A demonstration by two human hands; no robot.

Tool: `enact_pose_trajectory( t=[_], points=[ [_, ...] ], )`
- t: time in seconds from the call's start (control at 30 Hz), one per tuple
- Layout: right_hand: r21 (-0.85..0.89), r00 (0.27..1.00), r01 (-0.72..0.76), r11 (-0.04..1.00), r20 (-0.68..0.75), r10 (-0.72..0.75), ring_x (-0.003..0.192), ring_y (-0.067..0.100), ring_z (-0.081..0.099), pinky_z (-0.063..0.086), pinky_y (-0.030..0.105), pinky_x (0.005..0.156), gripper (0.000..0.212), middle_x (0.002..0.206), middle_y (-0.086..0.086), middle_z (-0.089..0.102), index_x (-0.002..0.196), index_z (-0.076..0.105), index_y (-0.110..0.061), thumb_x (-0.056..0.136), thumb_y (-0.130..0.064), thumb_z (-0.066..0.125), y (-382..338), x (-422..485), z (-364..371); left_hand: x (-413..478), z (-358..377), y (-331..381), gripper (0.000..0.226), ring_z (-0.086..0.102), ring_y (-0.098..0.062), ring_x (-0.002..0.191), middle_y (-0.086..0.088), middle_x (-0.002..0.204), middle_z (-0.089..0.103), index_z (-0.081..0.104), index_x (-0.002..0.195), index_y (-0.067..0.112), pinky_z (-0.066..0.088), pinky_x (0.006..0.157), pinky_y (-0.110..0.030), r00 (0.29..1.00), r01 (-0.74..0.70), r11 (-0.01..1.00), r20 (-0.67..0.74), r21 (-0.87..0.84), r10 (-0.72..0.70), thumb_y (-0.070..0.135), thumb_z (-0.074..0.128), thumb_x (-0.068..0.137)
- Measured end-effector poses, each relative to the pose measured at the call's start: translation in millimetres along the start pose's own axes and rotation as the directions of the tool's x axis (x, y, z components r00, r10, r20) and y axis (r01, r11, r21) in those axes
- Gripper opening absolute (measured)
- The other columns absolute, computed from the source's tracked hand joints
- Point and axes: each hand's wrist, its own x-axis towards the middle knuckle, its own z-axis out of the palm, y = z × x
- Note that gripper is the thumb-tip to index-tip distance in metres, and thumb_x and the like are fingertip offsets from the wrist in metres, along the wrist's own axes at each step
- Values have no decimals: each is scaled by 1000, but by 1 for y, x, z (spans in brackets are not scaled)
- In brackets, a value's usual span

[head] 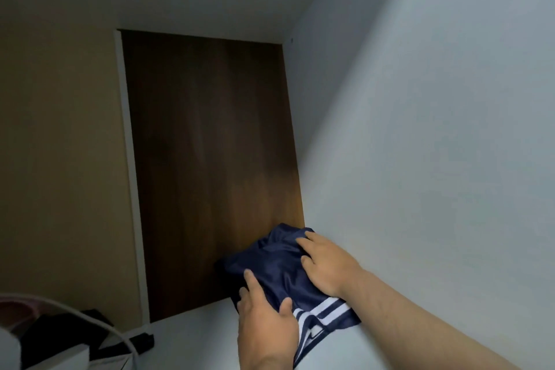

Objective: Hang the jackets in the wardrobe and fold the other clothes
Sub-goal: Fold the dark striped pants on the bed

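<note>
One garment and two hands are in view. The garment is a folded piece of navy sportswear in a smooth, slightly shiny fabric, with white stripes running across its near end and creases bunched at its far end. It lies on the white shelf of the wardrobe, pushed into the right-hand corner: its right edge is against the white side panel and its far end touches the dark brown wooden back panel.

The hands are apart, and both are on the garment. The right hand lies flat on top of its far right part, with the fingers spread and pressing into the cloth. The left hand is at the near left edge, with its index finger straight along the fabric and its thumb resting on top beside the stripes. Its other fingers are hidden, so it is not possible to tell whether they curl under the edge.

At the lower left, outside the wardrobe, one white cable arcs over a heap of dark things too blurred to name.
</note>
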Motion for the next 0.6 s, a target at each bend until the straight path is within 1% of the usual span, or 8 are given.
enact_pose_trajectory(
  t=[0.03, 0.1, 0.2, 0.3, 0.37, 0.47, 0.53, 0.6],
  points=[
    [-41, 1000, 16, 999, -22, -17, 147, 19, 27, 22, 31, 119, 51, 161, 1, 28, 151, 38, -23, 104, -40, 32, 2, -2, 2, 3, 1, -1, 86, 19, -27, 149, -7, 165, 8, -7, 157, 29, 28, 118, -40, 1000, -4, 999, 12, 44, 3, 35, 55, 97],
    [-58, 999, 23, 998, -32, -25, 147, 18, 27, 21, 31, 118, 53, 160, 0, 32, 150, 40, -25, 104, -48, 29, 7, -9, 14, 4, 4, -2, 71, 19, -29, 148, -8, 165, 4, -3, 157, 34, 26, 118, -39, 999, -8, 987, 44, 159, 1, 35, 43, 103],
    [-17, 1000, 11, 1000, 24, -10, 146, 18, 30, 23, 32, 119, 60, 157, 0, 36, 150, 39, -24, 101, -56, 30, 11, -15, 21, 2, 5, 0, 56, 18, -30, 148, -5, 165, 6, 4, 157, 33, 22, 120, -38, 993, 87, 971, 58, 222, -102, 42, 24, 105],
    [-30, 997, -14, 999, 69, 16, 125, 21, 49, 38, 34, 106, 58, 138, -1, 55, 137, 48, -27, 96, -63, 31, 11, -13, 20, 3, 5, -2, 58, 14, -30, 148, -2, 165, 4, 2, 157, 30, 19, 120, -40, 983, 122, 951, 99, 285, -156, 46, 14, 103],
    [-43, 996, -33, 999, 84, 36, 117, 21, 53, 41, 35, 100, 54, 128, -1, 59, 130, 51, -26, 95, -63, 31, 8, -11, 19, 2, 4, -1, 59, 13, -31, 149, -2, 166, 2, 0, 157, 30, 18, 120, -41, 977, 126, 929, 116, 347, -176, 47, 11, 102],
    [-27, 998, -41, 999, 55, 42, 126, 20, 48, 36, 34, 107, 54, 139, 0, 53, 139, 45, -23, 99, -57, 31, 1, -19, 17, -4, 1, 5, 60, 11, -33, 149, -6, 165, 2, -2, 157, 27, 21, 119, -42, 977, 146, 903, 86, 405, -197, 49, 10, 102],
    [0, 999, -49, 999, -10, 49, 138, 19, 38, 29, 31, 115, 58, 151, 0, 41, 150, 35, -20, 102, -52, 32, -2, -34, 13, -10, 0, 10, 61, 11, -31, 149, -9, 165, 7, 2, 157, 24, 26, 116, -40, 987, 124, 907, 43, 402, -154, 49, 13, 102],
    [43, 995, -68, 997, -74, 72, 141, 17, 35, 27, 28, 116, 59, 156, -2, 36, 154, 28, -19, 102, -48, 35, -2, -54, 7, -17, -2, 15, 61, 14, -29, 149, -8, 164, 12, 7, 157, 23, 28, 116, -38, 995, 92, 923, 5, 372, -102, 49, 16, 102]
  ],
)
